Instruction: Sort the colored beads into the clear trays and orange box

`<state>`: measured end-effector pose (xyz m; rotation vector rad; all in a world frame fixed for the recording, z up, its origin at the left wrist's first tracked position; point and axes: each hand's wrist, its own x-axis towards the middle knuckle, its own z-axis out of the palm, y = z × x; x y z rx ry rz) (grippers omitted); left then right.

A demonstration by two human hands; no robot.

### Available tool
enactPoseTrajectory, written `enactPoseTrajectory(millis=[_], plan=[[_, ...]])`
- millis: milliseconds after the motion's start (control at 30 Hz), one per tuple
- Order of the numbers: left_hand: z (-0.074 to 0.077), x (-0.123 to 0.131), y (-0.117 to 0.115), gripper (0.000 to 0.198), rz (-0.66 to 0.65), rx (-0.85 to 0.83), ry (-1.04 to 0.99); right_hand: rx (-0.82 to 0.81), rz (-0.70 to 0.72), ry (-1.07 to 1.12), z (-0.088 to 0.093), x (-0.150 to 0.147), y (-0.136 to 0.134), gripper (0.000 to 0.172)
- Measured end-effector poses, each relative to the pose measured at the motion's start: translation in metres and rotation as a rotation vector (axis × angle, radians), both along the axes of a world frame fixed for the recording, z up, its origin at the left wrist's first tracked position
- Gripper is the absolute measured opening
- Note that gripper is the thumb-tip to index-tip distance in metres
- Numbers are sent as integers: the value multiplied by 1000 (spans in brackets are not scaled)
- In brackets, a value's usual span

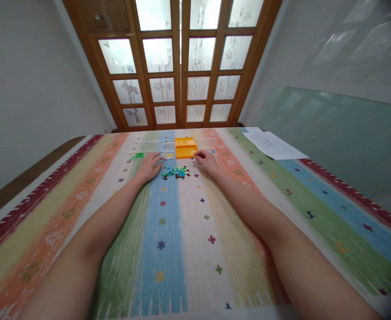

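My left hand (150, 166) rests with its fingers apart, beside a small clear compartment (164, 155) holding yellow bits. Behind that hand, a clear container section (133, 158) holds green pieces (138, 155). My right hand (207, 162) has its fingertips pinched together at the front right corner of an open orange box (185, 151); anything between them is too small to make out. A few pale bits lie in the orange box. Between my hands, a loose pile of small blue, green and dark pieces (177, 172) is spread on the cloth.
A striped, patterned tablecloth (195, 266) covers the table. To the right of the box is another clear container section (212, 151) with a blue bit. White paper sheets (273, 145) lie at the far right. Wooden glazed doors (182, 75) stand beyond the table.
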<state>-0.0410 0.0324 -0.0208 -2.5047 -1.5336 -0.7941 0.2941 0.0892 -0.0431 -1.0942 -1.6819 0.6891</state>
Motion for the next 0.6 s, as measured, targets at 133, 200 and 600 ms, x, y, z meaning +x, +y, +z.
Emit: enactPoseTrajectory(millis=[133, 200, 600], plan=[[3, 5, -4, 35, -35, -19, 24, -56, -5, 81, -5, 1, 5, 23], [4, 7, -5, 35, -47, -25, 33, -88, -7, 113, -7, 0, 7, 23], [6, 9, -7, 31, -70, -27, 45, -159, 42, 202, 2, -5, 1, 45]])
